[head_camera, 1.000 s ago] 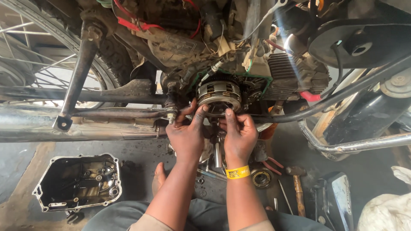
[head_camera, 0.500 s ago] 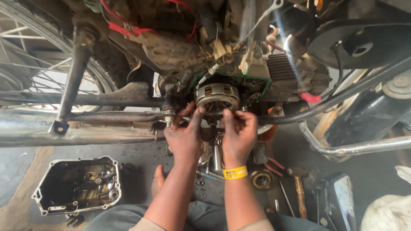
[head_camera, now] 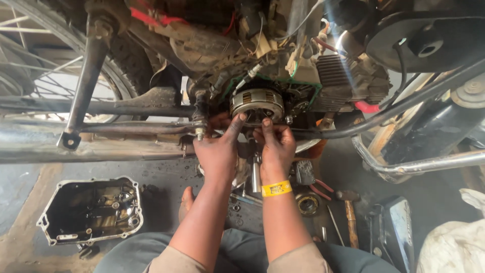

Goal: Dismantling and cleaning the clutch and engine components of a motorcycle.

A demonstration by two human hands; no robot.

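A round, ribbed metal clutch drum (head_camera: 256,103) sits exposed in the side of a motorcycle engine (head_camera: 348,76). My left hand (head_camera: 217,149) reaches up from below, its oily forefinger touching the drum's lower left rim. Beside it, my right hand (head_camera: 275,144) has its fingertips bunched against the drum's lower edge. Whether they pinch a small part is hidden. A yellow band (head_camera: 276,188) circles my right wrist. A short steel rod (head_camera: 256,174) stands between my forearms.
A removed engine cover (head_camera: 91,212) lies open on the oily floor at the left. A hammer (head_camera: 348,217), red-handled pliers (head_camera: 316,183) and a ring-shaped part (head_camera: 307,203) lie at the right. The spoked rear wheel (head_camera: 40,86) and exhaust pipe (head_camera: 76,146) fill the left.
Both hands have slid from cupping the drum's sides down to its lower edge, fingers drawn closer together. The view has tilted slightly.
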